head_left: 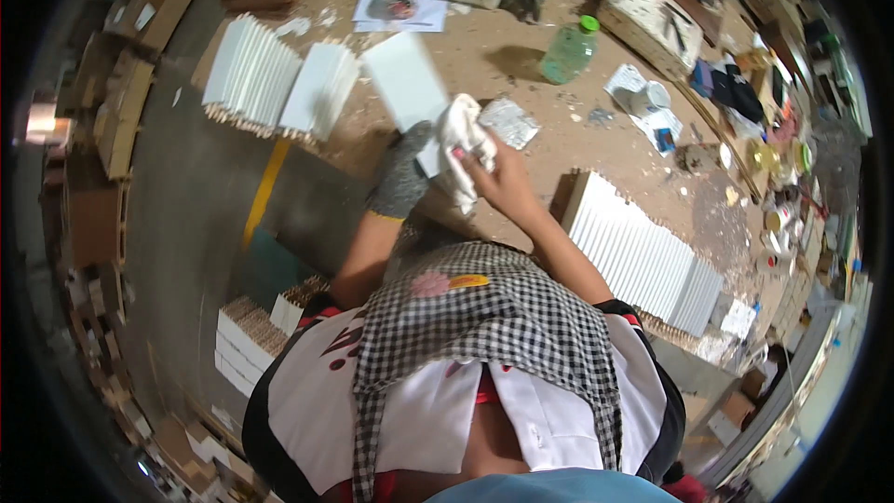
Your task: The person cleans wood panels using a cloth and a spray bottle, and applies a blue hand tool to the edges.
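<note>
My left hand (403,172), in a grey work glove, grips the lower edge of a flat white rectangular panel (405,79) held tilted over the workbench. Pressed against the panel's lower right corner is a crumpled white cloth (463,135), which my bare right hand (503,182) holds. Both hands are close together above the near edge of the brown bench (484,37).
Rows of white panels stand on edge at the left (256,74) and at the right (643,256). A green plastic bottle (568,48), a crumpled foil sheet (510,121), paper, cups and small jars lie on the bench. More white panels (247,335) are stacked on the floor.
</note>
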`<act>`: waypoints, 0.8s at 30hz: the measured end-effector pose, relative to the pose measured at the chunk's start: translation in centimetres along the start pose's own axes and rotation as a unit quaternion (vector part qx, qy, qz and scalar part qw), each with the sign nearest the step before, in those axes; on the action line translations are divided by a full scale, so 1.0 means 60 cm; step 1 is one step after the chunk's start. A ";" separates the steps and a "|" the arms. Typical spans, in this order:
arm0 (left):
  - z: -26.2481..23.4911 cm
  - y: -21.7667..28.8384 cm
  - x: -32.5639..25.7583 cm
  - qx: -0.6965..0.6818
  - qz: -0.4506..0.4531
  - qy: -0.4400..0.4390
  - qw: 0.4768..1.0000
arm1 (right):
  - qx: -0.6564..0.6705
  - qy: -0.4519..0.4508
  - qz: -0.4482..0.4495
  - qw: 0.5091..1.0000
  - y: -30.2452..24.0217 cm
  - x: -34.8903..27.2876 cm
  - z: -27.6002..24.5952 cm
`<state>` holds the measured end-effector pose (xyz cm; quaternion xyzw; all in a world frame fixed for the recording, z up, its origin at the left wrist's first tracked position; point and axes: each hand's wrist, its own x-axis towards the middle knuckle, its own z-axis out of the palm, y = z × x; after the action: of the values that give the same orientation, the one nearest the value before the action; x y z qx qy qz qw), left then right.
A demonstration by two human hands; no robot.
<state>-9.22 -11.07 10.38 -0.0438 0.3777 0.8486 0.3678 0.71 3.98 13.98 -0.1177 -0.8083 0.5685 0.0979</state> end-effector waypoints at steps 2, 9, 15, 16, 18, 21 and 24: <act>0.004 -0.010 -0.001 -0.024 0.013 0.000 1.000 | -0.002 -0.032 -0.011 0.999 -0.002 -0.001 -0.033; -0.023 -0.039 0.027 0.079 0.068 0.083 0.991 | -0.281 0.069 -0.003 0.957 0.189 -0.020 -0.223; 0.014 -0.093 0.084 0.129 0.015 0.027 0.991 | -0.410 0.273 0.255 0.832 0.412 -0.019 -0.457; 0.030 -0.098 0.095 0.127 0.010 0.015 0.992 | -0.453 0.336 0.226 0.794 0.462 -0.024 -0.479; 0.023 -0.109 0.110 0.170 0.031 0.060 0.983 | -0.465 0.323 0.211 0.796 0.464 -0.016 -0.477; 0.044 -0.125 0.110 0.309 0.052 0.110 0.943 | -0.469 0.327 0.179 0.801 0.476 -0.026 -0.495; 0.054 -0.116 0.110 0.328 0.033 0.116 0.937 | -0.374 0.378 0.099 0.841 0.415 -0.017 -0.470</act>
<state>-8.82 -1.89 6.13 -0.0065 0.6768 0.6779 0.2868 11.88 37.04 -0.08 -0.4306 -0.8438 0.1417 0.2874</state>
